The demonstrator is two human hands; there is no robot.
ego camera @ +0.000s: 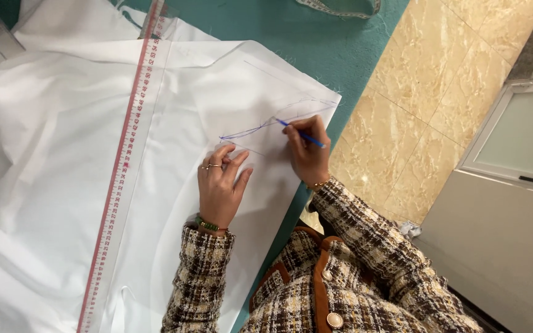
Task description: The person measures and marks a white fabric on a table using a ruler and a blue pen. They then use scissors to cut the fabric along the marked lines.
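— Looking across the desk (316,43) first, we see the white fabric (63,160) covering most of the green top, its near right corner lying at the desk's right edge. How do we judge it?

— Light, soft and limp, we think. It wrinkles in loose folds toward the left edge, so it would slide and bunch under a pull. Pressing it flat with a palm near the drawn line seems the best hold, not pinching an edge.

— That is what our left hand (219,185) does: fingers slightly spread, flat on the cloth just below the blue curved line (260,126).

— And the long clear ruler (124,166) with red markings?

— Stiff, thin, likely slippery on cloth. It lies untouched, running from the far edge to the near one, left of both hands.

— Our right hand (308,151)?

— Thumb and fingers pinch the blue pen (300,134), its tip on the line. The pen is light and rigid, gripped low on the barrel.

— What escapes us?

— The fabric runs out of view at left and bottom. The tape measure (340,7) at the far edge is cut off. We cannot tell whether paper lies under the cloth's corner, and fainter pencil lines there are hard to follow.
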